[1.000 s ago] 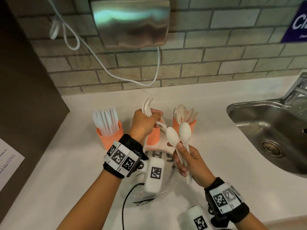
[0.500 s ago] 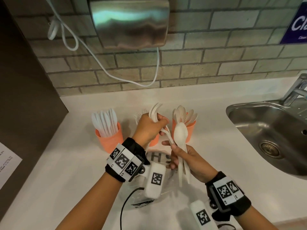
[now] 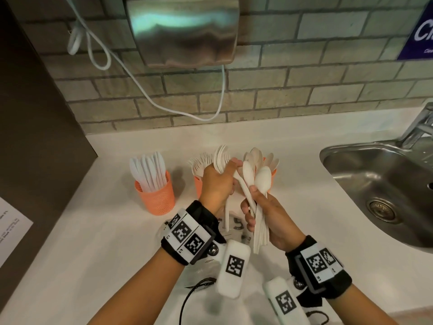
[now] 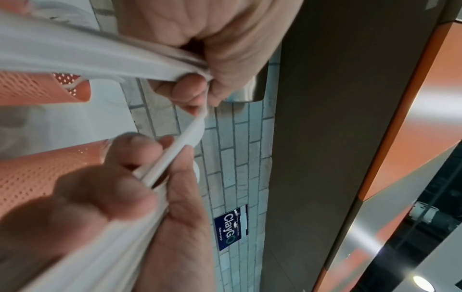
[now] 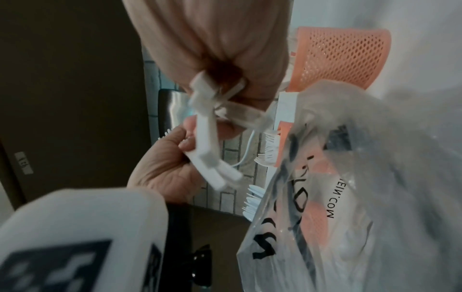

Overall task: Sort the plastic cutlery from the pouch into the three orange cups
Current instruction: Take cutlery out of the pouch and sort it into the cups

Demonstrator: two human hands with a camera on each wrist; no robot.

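My left hand [image 3: 216,182] grips a bunch of white plastic forks [image 3: 221,157], tines up, in front of the middle orange cup [image 3: 198,186] that holds several forks. My right hand [image 3: 262,207] grips a bundle of white spoons [image 3: 262,180] by their handles, bowls up, just before the right orange cup [image 3: 273,174] full of spoons. One spoon [image 3: 248,172] leans between both hands. The left orange cup [image 3: 157,195] holds several knives. The clear pouch [image 5: 350,187] lies on the counter under my hands. In the left wrist view my fingers [image 4: 190,92] curl round white handles.
A steel sink [image 3: 384,191] with a tap [image 3: 419,127] is set into the white counter [image 3: 93,242] at the right. A metal dryer [image 3: 182,29] and a white cord [image 3: 150,99] hang on the brick wall. A dark panel [image 3: 35,137] bounds the left; a paper sheet [image 3: 11,228] lies there.
Both hands drew closer together and shifted slightly right. The forks in my left hand moved toward the spoon cup, and the spoons in my right hand now fan apart, one leaning toward my left hand.
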